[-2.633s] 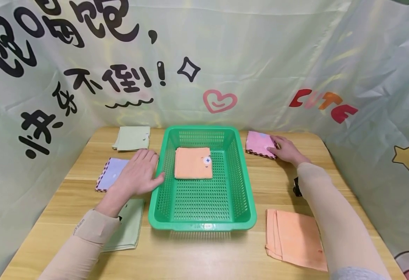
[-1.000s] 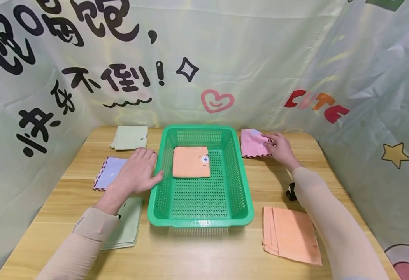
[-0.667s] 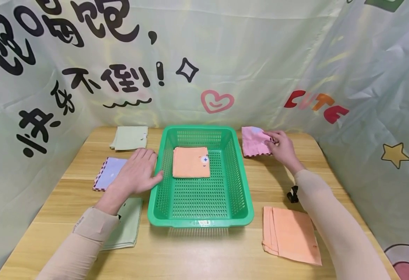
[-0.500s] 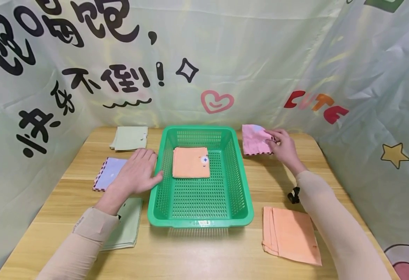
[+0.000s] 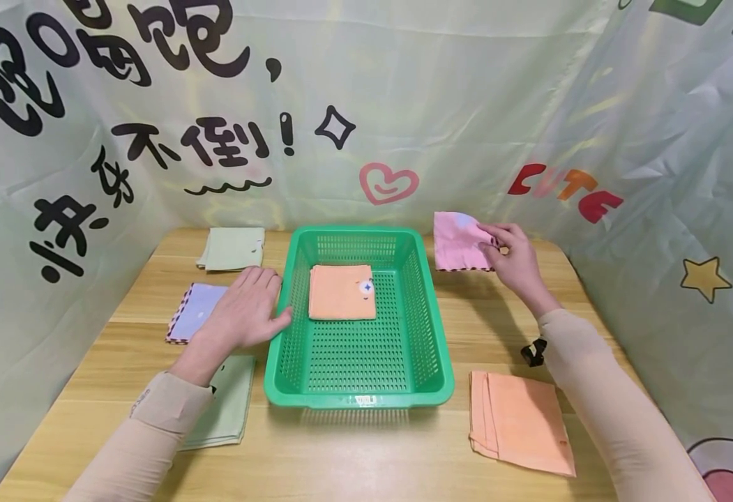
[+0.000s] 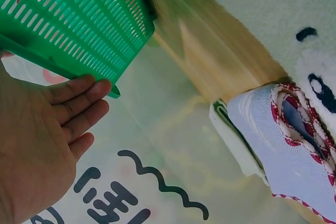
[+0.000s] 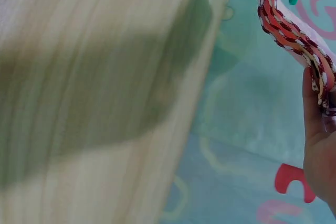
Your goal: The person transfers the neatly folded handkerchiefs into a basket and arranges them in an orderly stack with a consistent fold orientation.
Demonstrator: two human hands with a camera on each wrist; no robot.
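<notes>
My right hand [image 5: 517, 261] pinches the right edge of a folded pink towel [image 5: 460, 240], held up off the table beyond the basket's back right corner. Its red-and-white stitched folds show in the right wrist view, where the right hand [image 7: 321, 150] is partly cut off. My left hand [image 5: 247, 310] rests on the left rim of a green plastic basket [image 5: 360, 400], thumb over the rim. In the left wrist view its fingers [image 6: 81, 106] lie nearly straight against the basket's edge. A folded orange towel [image 5: 341, 293] lies inside the basket, towards the back left.
Left of the basket lie a pale green towel [image 5: 234, 249], a blue towel [image 5: 198, 310] partly behind the left hand, and a larger green towel [image 5: 231, 404]. At front right is an orange towel [image 5: 519, 422]. A printed cloth backdrop [image 5: 454, 104] surrounds the wooden table [image 5: 366, 460].
My right hand has taken hold of the pink towel's right edge and raised it from the table. The left hand stays at the basket rim.
</notes>
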